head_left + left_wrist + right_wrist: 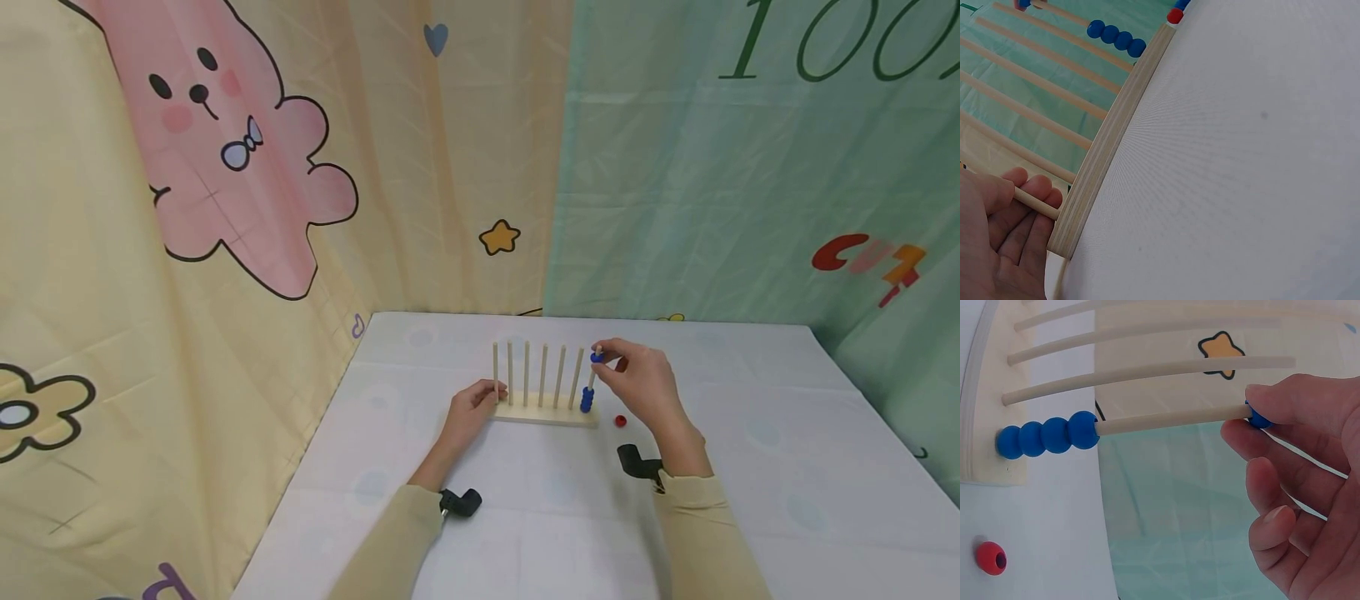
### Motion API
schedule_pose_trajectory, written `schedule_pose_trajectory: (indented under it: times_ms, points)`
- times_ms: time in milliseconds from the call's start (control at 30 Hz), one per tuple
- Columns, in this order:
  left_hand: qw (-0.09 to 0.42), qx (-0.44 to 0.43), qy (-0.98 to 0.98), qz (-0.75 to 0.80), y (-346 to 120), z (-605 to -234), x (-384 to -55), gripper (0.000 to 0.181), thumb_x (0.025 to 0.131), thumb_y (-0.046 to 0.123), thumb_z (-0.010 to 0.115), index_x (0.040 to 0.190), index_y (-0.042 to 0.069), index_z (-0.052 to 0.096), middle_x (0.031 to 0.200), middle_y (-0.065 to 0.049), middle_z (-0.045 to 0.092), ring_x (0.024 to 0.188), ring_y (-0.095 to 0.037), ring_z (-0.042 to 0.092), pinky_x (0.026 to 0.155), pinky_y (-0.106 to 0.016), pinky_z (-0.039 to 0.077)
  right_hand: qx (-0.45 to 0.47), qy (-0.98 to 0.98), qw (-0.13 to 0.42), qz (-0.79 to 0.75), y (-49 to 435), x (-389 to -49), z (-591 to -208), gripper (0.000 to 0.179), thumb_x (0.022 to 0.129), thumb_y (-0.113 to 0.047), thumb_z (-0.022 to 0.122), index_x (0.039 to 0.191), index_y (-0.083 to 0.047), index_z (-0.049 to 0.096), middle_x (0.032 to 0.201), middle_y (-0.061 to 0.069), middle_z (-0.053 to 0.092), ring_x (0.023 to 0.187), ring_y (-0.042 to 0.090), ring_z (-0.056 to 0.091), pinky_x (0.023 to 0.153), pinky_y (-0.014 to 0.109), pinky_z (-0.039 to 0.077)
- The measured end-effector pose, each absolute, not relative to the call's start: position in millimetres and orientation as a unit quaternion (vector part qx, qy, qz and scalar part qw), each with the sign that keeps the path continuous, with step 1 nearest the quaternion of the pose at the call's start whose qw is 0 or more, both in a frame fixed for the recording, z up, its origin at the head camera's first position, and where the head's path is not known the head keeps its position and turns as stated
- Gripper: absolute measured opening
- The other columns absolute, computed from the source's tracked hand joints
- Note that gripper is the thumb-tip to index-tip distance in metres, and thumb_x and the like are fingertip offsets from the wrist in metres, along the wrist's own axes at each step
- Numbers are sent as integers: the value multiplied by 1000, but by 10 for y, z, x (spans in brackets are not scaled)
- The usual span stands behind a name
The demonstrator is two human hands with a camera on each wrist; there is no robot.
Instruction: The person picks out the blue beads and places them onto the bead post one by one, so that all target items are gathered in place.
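A wooden bead rack (543, 414) with several upright pegs stands on the white table. My left hand (472, 408) holds its leftmost peg (1036, 203) low down, thumb and fingers about the wood. At the rack's other end my right hand (637, 379) pinches a blue bead (1260, 417) between thumb and forefinger. That bead sits at the top of the rightmost peg (1172, 420). Lower on the same peg, several blue beads (1056, 435) are stacked against the base. The pegs between the two ends carry no beads.
A red bead (620, 421) lies on the table (540, 508) just right of the rack. Printed curtains (450, 167) hang behind and left of the table. Each wrist wears a black camera mount (461, 502).
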State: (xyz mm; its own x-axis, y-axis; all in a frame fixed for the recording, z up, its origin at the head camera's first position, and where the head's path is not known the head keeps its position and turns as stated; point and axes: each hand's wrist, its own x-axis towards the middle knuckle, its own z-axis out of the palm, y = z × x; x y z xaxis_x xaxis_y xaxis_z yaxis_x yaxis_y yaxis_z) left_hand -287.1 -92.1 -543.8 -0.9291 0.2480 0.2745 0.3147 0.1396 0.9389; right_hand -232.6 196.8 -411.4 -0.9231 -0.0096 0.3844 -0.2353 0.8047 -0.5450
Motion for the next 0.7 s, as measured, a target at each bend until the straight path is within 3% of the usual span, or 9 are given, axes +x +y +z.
schedule_pose_trajectory:
  times_ms: [333,700]
  points:
    - [18,-199,-757,-622,-921,-5202,-2738,23,104,1,51,118,-11,65,112,-27,68,111,-42,62,85,-18,47,59,-937,166,301,1968,-2352,-4173,28,90,-20,78,116,-12,73,95,4,73,73,20,57,59,33,47]
    - [13,-208,-745,-633,-943,-5098,-2654,23,103,0,51,118,-12,64,112,-29,67,111,-44,62,85,-20,48,58,-940,148,302,1971,-2362,-4255,27,90,-20,77,115,-12,72,98,4,73,77,21,59,61,33,48]
